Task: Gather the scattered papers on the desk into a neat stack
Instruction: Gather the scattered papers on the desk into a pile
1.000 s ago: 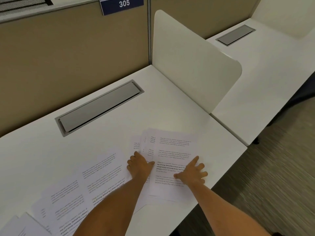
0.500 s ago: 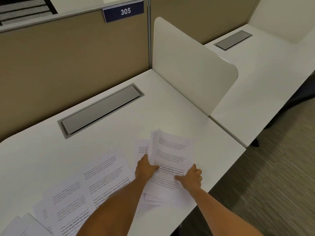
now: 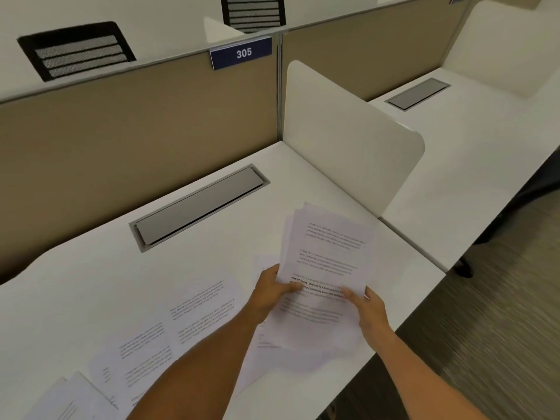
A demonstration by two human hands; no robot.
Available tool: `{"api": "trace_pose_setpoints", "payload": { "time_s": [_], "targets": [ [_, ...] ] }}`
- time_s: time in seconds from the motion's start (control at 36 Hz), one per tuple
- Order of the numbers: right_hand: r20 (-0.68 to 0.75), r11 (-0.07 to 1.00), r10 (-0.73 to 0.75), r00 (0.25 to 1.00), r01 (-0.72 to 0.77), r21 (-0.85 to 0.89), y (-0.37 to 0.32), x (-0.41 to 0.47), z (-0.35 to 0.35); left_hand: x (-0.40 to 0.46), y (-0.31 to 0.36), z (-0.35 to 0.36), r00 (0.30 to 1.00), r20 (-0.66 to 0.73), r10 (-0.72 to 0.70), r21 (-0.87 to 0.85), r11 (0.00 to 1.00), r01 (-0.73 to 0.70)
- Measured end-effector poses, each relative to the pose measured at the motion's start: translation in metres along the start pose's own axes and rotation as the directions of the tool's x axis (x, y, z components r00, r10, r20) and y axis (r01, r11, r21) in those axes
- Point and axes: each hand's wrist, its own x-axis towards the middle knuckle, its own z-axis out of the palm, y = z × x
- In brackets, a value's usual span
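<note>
Both hands hold a bundle of printed papers (image 3: 328,259) tilted up off the white desk (image 3: 100,277) near its right front corner. My left hand (image 3: 272,291) grips the bundle's left edge, thumb on top. My right hand (image 3: 368,310) grips its lower right edge. The sheets in the bundle are fanned unevenly at the top. More printed sheets (image 3: 200,307) lie spread flat on the desk to the left, partly under my left forearm. Further loose sheets (image 3: 75,395) lie at the front left corner.
A grey cable-tray lid (image 3: 200,206) is set into the desk behind the papers. A white divider panel (image 3: 348,140) stands along the desk's right side, a tan partition (image 3: 136,131) with a 305 sign behind. The desk's front edge drops to carpet (image 3: 500,313) at right.
My hands went from pressing flat on the sheets to gripping them from both sides. The bundle has been lifted and tilted up off the desk.
</note>
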Motion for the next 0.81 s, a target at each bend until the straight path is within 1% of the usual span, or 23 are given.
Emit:
{"api": "trace_pose_setpoints", "payload": {
  "time_s": [0.06,0.14,0.22,0.31,0.36,0.44,0.53,0.58,0.64,0.72,0.81],
  "targets": [
    [0.024,0.999,-0.017,1.000,0.018,-0.034,-0.002,-0.003,0.004,-0.003,-0.001,-0.008,1.000,-0.019,0.010,-0.001,1.000,-0.010],
    [0.021,0.990,-0.018,1.000,0.021,-0.141,-0.005,-0.008,0.016,-0.007,-0.011,-0.016,0.993,-0.118,-0.009,0.066,0.998,0.017],
    [0.052,0.964,-0.017,0.998,0.030,-0.263,0.001,-0.011,0.034,-0.011,-0.025,-0.020,0.968,-0.244,-0.059,0.201,0.974,0.110],
    [0.045,0.926,-0.032,0.998,0.047,-0.374,0.010,-0.014,0.054,-0.015,-0.040,-0.021,0.944,-0.308,-0.114,0.282,0.937,0.206],
    [-0.001,0.880,-0.069,0.998,0.061,-0.471,0.016,-0.015,0.066,-0.017,-0.049,-0.020,0.932,-0.329,-0.152,0.269,0.931,0.246],
    [-0.060,0.763,-0.125,0.990,0.057,-0.644,0.025,-0.011,0.079,-0.016,-0.062,-0.017,0.916,-0.358,-0.181,0.282,0.914,0.290],
    [-0.090,0.621,-0.063,0.994,-0.032,-0.783,0.033,-0.006,0.087,-0.010,-0.072,-0.014,0.903,-0.387,-0.187,0.352,0.875,0.333],
    [-0.127,0.604,-0.027,0.992,-0.085,-0.792,0.034,-0.005,0.092,-0.007,-0.076,-0.011,0.903,-0.385,-0.190,0.412,0.840,0.353],
    [-0.156,0.610,0.007,0.988,-0.128,-0.782,0.036,-0.003,0.095,-0.004,-0.079,-0.008,0.900,-0.396,-0.184,0.502,0.778,0.379],
    [-0.167,0.580,0.063,0.984,-0.172,-0.796,0.035,-0.002,0.099,-0.001,-0.081,-0.006,0.875,-0.440,-0.204,0.564,0.695,0.446],
    [-0.158,0.565,0.084,0.984,-0.177,-0.805,0.033,0.000,0.101,0.003,-0.080,-0.003,0.863,-0.453,-0.225,0.542,0.698,0.467]
  ]
}}
